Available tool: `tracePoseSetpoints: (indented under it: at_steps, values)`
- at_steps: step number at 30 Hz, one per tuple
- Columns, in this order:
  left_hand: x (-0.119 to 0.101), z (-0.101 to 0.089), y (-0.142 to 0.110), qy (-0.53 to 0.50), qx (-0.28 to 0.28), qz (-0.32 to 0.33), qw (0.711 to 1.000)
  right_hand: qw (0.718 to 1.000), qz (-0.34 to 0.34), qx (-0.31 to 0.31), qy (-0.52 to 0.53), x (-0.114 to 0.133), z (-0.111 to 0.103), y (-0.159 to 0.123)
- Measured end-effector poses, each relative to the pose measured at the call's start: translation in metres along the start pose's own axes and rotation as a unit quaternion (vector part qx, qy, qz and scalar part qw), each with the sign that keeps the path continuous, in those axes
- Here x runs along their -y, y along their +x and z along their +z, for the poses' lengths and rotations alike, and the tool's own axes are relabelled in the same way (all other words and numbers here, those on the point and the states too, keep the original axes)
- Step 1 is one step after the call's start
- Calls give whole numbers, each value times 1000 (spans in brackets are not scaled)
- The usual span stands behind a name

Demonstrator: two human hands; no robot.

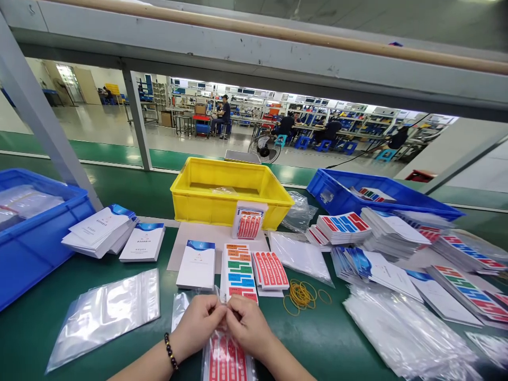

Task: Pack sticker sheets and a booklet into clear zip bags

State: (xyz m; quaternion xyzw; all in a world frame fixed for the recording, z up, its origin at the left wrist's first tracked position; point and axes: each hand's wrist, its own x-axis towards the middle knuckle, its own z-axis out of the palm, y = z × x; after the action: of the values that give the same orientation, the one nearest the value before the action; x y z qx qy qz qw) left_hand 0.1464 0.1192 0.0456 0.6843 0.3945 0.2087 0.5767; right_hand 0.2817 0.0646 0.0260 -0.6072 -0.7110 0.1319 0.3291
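My left hand [200, 321] and my right hand [249, 324] meet at the front middle of the table, both closed in a pinch. Between their fingertips is the upper edge of a clear zip bag [229, 362] with a red label sheet inside. Whether the seal is closed is hidden by my fingers. Just beyond lie a stack of white booklets with blue tops [196, 266], a stack of multicoloured label sheets [240, 270] and a stack of red label sheets [271, 271]. A beaded bracelet is on my left wrist.
A yellow bin [232, 203] stands behind, with a bagged red label set [248, 222] against its front. Blue bins [43, 238] [384, 198] flank it. Empty bags [109, 312] lie left; rubber bands [302, 295], a heap of bags [408, 328] and more stacks lie right.
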Motion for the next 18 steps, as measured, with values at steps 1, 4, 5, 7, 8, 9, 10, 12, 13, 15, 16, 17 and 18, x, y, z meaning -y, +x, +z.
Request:
tracePoseSetpoints:
  at_steps: [1,4,5,7,8,9,10,12,13,15,16,17,18]
  values:
    - [0,1,-1,12,1,-1,1000,1000,-1,-14,-19,-1,1,0]
    - [1,4,-1,34,1,-9,999,996,4,-66,-68,-4,1,1]
    - [1,4,0,35,0,-12,999,994,6,-78,-77,-4,-1,1]
    - [1,3,2,28,-8,-21,999,993,-4,-83,-81,-1,-5,1]
    - [1,1,4,20,-13,-25,999,994,-18,-77,-80,1,-7,0]
    - [1,-2,6,12,-18,-28,999,994,-36,-64,-81,4,-9,0]
    - [0,-5,7,3,-20,-31,999,994,-55,-46,-84,6,-10,-1]
    - [-2,-12,8,-5,-20,-33,999,991,-89,-13,-100,9,-11,-3]
    - [-4,-15,7,-5,-24,-30,999,990,-100,-7,-104,9,-12,-3]
    - [-9,-22,4,1,-49,-2,999,991,-105,-7,-77,7,-13,-3]
    - [-11,-25,1,20,-56,41,997,994,-98,-4,-44,5,-14,-2]
    - [-14,-28,-1,53,-50,99,992,996,-84,7,-4,3,-16,-1]
    - [-17,-30,-4,96,-29,159,982,997,-65,27,37,1,-19,0]
